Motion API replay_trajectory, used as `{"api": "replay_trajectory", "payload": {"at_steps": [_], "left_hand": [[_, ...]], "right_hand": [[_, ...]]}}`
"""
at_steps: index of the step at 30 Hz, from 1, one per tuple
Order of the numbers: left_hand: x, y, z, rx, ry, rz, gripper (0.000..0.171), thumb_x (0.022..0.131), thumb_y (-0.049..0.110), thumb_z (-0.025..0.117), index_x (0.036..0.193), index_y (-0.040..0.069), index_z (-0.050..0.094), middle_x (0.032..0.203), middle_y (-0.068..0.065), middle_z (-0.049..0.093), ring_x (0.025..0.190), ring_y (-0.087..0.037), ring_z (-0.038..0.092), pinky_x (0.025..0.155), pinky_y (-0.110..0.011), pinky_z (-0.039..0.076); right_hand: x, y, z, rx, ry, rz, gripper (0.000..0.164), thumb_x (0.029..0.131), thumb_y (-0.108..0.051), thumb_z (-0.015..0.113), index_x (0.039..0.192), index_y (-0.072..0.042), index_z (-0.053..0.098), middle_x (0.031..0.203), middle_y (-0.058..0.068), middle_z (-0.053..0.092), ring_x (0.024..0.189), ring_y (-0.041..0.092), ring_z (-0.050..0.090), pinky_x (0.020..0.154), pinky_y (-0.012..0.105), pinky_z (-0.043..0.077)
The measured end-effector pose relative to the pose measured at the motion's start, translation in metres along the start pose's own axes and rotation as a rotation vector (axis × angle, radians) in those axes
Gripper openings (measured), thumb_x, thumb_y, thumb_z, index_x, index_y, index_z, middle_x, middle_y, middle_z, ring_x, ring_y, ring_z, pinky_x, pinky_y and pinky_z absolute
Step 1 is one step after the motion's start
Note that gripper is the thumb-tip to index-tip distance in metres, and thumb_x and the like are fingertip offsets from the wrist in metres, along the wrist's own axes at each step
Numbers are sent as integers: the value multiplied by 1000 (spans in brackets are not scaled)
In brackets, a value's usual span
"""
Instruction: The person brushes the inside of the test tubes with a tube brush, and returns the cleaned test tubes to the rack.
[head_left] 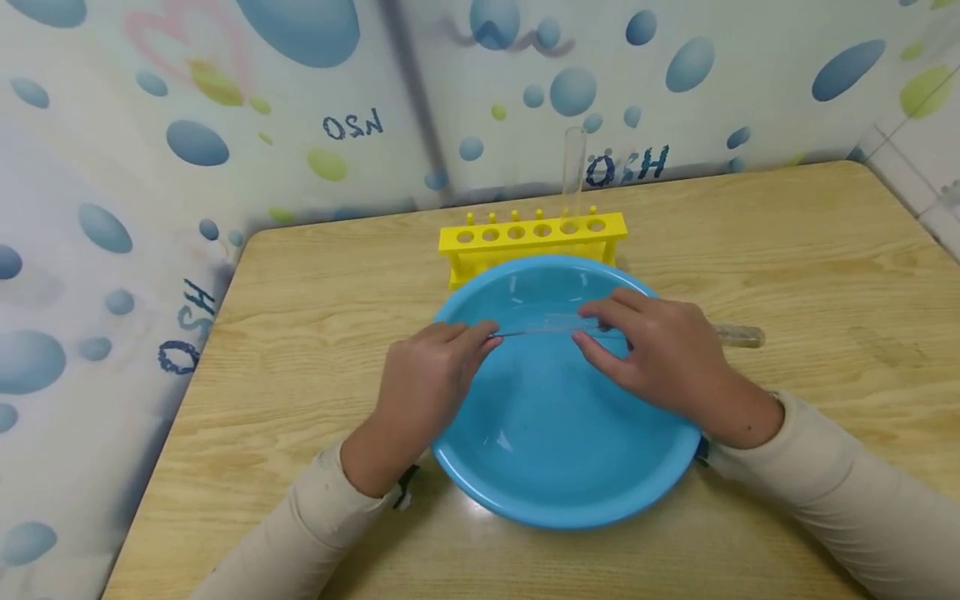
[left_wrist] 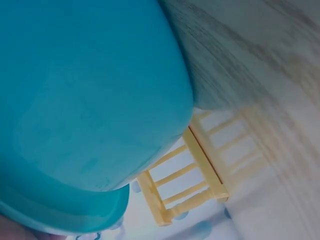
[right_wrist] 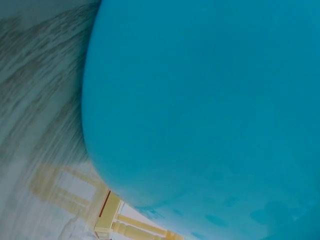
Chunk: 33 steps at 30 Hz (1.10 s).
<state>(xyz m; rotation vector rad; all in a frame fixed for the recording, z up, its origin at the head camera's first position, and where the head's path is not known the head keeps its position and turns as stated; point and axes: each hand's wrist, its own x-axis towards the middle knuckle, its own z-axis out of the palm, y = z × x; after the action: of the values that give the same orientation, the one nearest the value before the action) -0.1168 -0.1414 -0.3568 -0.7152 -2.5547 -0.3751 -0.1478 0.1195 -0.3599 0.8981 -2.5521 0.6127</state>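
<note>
Over the blue basin (head_left: pixel 555 450), my left hand (head_left: pixel 431 367) pinches the thin twisted-wire handle of a test tube brush (head_left: pixel 525 332) between thumb and forefinger. The wire runs rightward into the mouth of a clear test tube (head_left: pixel 558 321), which lies almost level. My right hand (head_left: pixel 663 354) holds that tube about its middle and hides part of it. Past the hand, the tube's far end looks greyish and bristly inside. In the left wrist view, a bit of the left hand (left_wrist: pixel 25 231) shows at the basin's rim; the right wrist view shows mainly the basin's outer wall (right_wrist: pixel 200 110).
Behind the basin stands a yellow test tube rack (head_left: pixel 528 236) with one clear test tube (head_left: pixel 573 171) upright at its right part. All rests on a wooden table (head_left: pixel 300 358) against a wall (head_left: pixel 420 75) patterned with blue and green spots.
</note>
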Motion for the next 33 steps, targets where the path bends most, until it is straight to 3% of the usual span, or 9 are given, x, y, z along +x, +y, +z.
{"api": "replay_trajectory", "payload": {"at_steps": [8,16,21,29,33], "left_hand": [[0,-6,1,-216,-85,-53,16,92,22,72,104,11,78,88,1,77,79,-11,73,70,-25,59],[2,-14,3,-417,-177,-117,17,98,23,65,93,11,76,78,3,72,69,-4,64,61,-19,54],[1,-17,4,-538,-200,-130,27,101,22,61,77,12,68,65,4,62,58,-4,53,50,-21,46],[1,-25,2,-770,-209,-172,37,104,16,53,68,9,59,58,1,53,55,-10,49,51,-23,44],[2,-25,0,-830,-206,-193,40,107,17,48,67,8,53,57,0,46,54,-13,44,52,-23,37]], "right_hand": [[0,0,0,2,-24,13,32,80,-29,82,103,-8,74,85,8,72,69,20,70,51,30,52],[0,1,0,3,-28,-18,31,79,-30,83,100,-9,75,84,8,72,69,19,70,51,30,52],[-1,1,0,28,-31,-55,32,78,-29,85,100,-8,76,84,7,73,69,18,71,53,30,54],[0,0,-1,56,37,-123,41,72,-28,91,106,-10,77,86,6,73,71,19,70,59,33,58],[-2,1,-1,67,85,-185,41,80,-34,84,113,-10,76,88,8,72,75,20,69,63,35,60]]}}
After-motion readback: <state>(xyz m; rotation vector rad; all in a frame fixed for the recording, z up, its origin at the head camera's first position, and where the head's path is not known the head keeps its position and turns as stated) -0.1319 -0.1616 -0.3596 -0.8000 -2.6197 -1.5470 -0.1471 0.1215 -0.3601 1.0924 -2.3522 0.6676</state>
